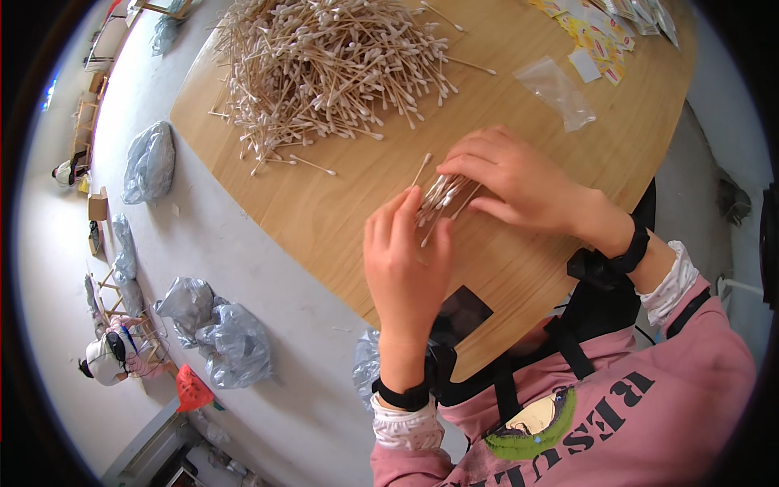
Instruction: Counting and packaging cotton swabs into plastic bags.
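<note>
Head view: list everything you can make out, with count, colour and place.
Cotton swab pile: one, white and tan, table's far side
Swab bundle: one, white and tan, between the hands
Table: one, light wood, centre
Clear plastic bag: one, transparent, right of the pile
Packets: several, yellow and white, upper right
Flat square: one, black, table's near edge
Plastic bags: several, grey, floor
Red bag: one, red, lower left
Co-worker: at least one, pale clothing, left background
Sweatshirt: one, pink, lower right
Wristbands: two, black, wrists
Left hand: one, bare, touching swabs
Right hand: one, bare, touching swabs

Grey plastic bags [235, 345] on the floor [235, 260], a red bag [193, 390] nearby
</note>
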### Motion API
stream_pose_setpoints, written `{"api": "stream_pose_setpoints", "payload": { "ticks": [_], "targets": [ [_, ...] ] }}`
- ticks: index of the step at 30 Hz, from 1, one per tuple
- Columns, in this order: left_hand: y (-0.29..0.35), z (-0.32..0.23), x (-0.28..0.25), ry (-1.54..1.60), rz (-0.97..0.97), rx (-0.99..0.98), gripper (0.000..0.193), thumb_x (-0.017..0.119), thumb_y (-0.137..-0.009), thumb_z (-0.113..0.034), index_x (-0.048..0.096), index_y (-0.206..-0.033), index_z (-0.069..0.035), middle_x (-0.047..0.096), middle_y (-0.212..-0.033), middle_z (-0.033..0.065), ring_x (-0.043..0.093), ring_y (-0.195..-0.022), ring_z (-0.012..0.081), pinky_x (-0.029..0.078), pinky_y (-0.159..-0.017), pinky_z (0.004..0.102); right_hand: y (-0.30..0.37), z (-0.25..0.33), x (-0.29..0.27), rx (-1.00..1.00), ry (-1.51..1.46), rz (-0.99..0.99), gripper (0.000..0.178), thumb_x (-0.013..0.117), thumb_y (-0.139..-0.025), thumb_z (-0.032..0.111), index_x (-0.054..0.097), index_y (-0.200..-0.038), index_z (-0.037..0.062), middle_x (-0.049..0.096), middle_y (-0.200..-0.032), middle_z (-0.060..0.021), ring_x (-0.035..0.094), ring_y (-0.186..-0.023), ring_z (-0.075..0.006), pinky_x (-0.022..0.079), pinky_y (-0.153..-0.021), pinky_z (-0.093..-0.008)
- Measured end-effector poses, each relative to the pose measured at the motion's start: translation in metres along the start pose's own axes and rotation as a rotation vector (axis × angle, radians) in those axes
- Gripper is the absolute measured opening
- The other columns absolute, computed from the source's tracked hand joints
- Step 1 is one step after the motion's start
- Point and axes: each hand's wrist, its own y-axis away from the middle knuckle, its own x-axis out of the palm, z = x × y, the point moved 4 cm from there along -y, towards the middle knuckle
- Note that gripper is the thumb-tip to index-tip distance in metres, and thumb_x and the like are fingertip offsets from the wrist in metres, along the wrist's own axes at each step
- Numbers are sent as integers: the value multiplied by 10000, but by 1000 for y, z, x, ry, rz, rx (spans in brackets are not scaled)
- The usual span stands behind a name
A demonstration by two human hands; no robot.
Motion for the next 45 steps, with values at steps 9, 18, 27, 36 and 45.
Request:
{"api": "stream_pose_setpoints", "payload": {
  "ticks": [9, 18, 27, 36, 45],
  "targets": [
    [12, 11, 15, -102, -97, 88, 238, 729, -809, 41, 746, -1033, -37, 710, -1053, 95, 656, -941, 253, 537, -796, 346, 9, -22, -12, -92, 90, -54, 227, 737, -752, 52, 703, -976, 62, 655, -964, -46, 603, -983, -241, 449, -909, -390],
    [33, 17, -2, -152, -138, 65, 182, 732, -790, 71, 755, -948, -17, 714, -949, 84, 652, -865, 232, 530, -748, 325, 20, -45, -42, -29, 237, -98, 111, 706, -777, 95, 722, -883, 69, 652, -880, -37, 617, -897, -242, 471, -840, -366],
    [34, -5, 17, -109, -92, 78, 239, 767, -800, -13, 712, -1032, -38, 672, -1105, 115, 612, -954, 269, 493, -808, 374, -24, -2, 3, -55, 133, -26, 62, 634, -781, 76, 688, -776, 44, 638, -859, -68, 625, -886, -265, 482, -846, -375],
    [40, -29, 33, -422, 155, -49, 937, 685, -888, -472, 256, -1519, 71, 285, -1573, 259, 214, -1493, 406, 172, -1209, 521, 24, 6, -28, 108, -86, -126, 303, 618, -838, -14, 660, -1133, 36, 656, -1094, -111, 605, -1047, -310, 459, -898, -392],
    [-9, -4, 63, -544, 113, 6, 1110, 548, -856, -708, 234, -1493, 145, 241, -1568, 328, 226, -1480, 431, 204, -1203, 500, 69, 4, -32, 378, -100, -273, 286, 613, -864, -17, 654, -1135, 63, 654, -1107, -103, 593, -1063, -318, 458, -936, -397]
  ]
}}
